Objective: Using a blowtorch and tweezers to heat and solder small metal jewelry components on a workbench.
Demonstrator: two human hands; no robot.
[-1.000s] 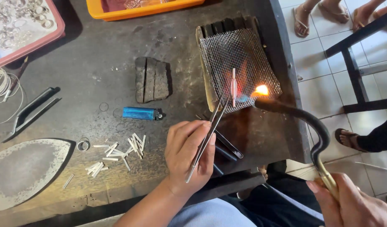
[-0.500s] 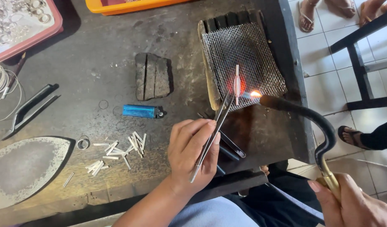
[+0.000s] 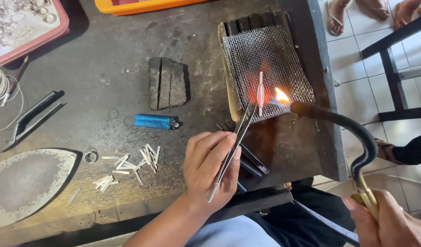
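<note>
Tweezers point(image 3: 232, 148) are the whole story here: the left hand point(image 3: 210, 171) has them pinched between thumb and forefinger, fingers closed snug around the shafts, and they run up and to the right from the palm toward the wire mesh point(image 3: 265, 64). Their tips land right at the lower end of the small metal strip point(image 3: 260, 91), which stands roughly upright in the picture, long axis running away from the person, on the mesh. I can't quite tell if the tips are actually gripping the strip or just touching it beside the bottom end.

So the strip lies up and to the right of the left fingers, at the far end of the tweezers, and it's glowing orange-red around its middle. The flame point(image 3: 281, 96) sits just to its right, coming off the nozzle of the curved dark torch point(image 3: 352, 130). That torch arcs down to the right hand point(image 3: 393, 224), which is wrapped closed around the brass handle at the bottom right corner, well apart from the strip. Left hand is clearly the nearer one.

Other stuff on the dark workbench point(image 3: 105, 55): a blue lighter point(image 3: 155, 121) just left of the tweezers, a charred block point(image 3: 168, 83) above it, a scatter of small cut metal pieces point(image 3: 128, 167) and a little ring point(image 3: 90, 157) near the left wrist, and flat pliers point(image 3: 32, 116) further left.
</note>
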